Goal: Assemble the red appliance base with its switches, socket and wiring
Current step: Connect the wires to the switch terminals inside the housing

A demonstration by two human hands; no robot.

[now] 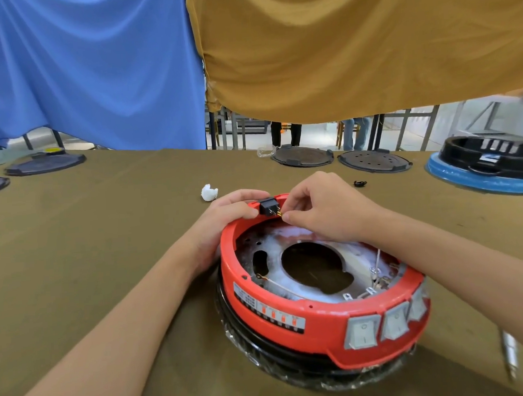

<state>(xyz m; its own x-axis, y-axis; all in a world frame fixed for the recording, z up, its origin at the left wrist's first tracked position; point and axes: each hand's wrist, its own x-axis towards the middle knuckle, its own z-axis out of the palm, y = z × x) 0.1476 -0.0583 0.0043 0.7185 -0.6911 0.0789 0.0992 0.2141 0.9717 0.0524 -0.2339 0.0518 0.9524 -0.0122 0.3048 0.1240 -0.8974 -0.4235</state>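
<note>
**Q:** Hands first, going left to right: what is each one doing?

**R:** Left hand (224,214) is curled over the far rim of the red base (307,317), thumb and fingers pinching the black socket (268,206) against it. Right hand (313,210) sits just beside it, thumb and forefinger pinched together at the socket's brass pins. Something thin may be held in that pinch, but it is too small to tell.

**Q:** So where does the socket lie from the hands?

**R:** Directly between them, touching both, at the edge of the base farthest from the person. Its body points outward through the rim towards the left fingers; its pins point inward and rightward, straight at the right fingertips (286,216).

**Q:** Which hand is nearer to the working end?

**R:** Right, I would judge. The left only steadies the body; the pins face the right pinch.

**Q:** And the rest of the base?

**R:** Below both forearms, nearer the person. Loose wires (376,270) with ring terminals lie inside, under the right forearm. Three grey switches (361,331) are already seated in the near wall, below the right wrist.

**Q:** What does the coming move turn on?

**R:** Probably lining a connector up with the pin axis, pushing leftward while the left hand braces against it. The wires lie well apart from the pins, so one must be brought up first.
</note>
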